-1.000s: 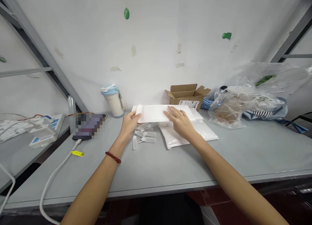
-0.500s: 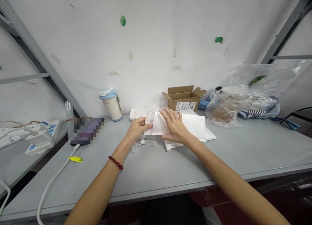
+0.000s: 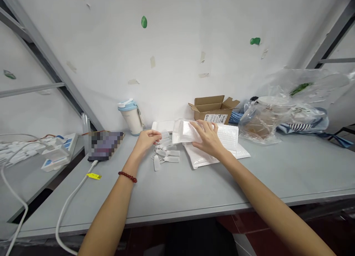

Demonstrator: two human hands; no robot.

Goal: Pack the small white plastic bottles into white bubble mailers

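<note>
My right hand (image 3: 208, 138) grips a white bubble mailer (image 3: 185, 132), fingers over its top and thumb at the near edge. The mailer's left end is lifted a little above the desk. Beneath it lie more white bubble mailers (image 3: 201, 159). My left hand (image 3: 147, 140) is apart from the mailer, to its left, with thumb and fingertips pinched together. Whatever is in that pinch, if anything, I cannot make out. Just right of and below those fingertips lies a cluster of small white tags with rings (image 3: 169, 159). A white flat object (image 3: 163, 126) is behind them.
An open cardboard box (image 3: 212, 110) stands by the wall, with a blue-lidded cup (image 3: 131, 117) to its left. A phone (image 3: 107, 147) with a white cable (image 3: 69, 200) lies at left. Clear plastic bags (image 3: 262, 126) sit at right. A power strip (image 3: 59, 152) is far left.
My left hand has let go of the mailer's left end and moved left, uncovering the tags. My right hand keeps its grip. The view has shifted slightly.
</note>
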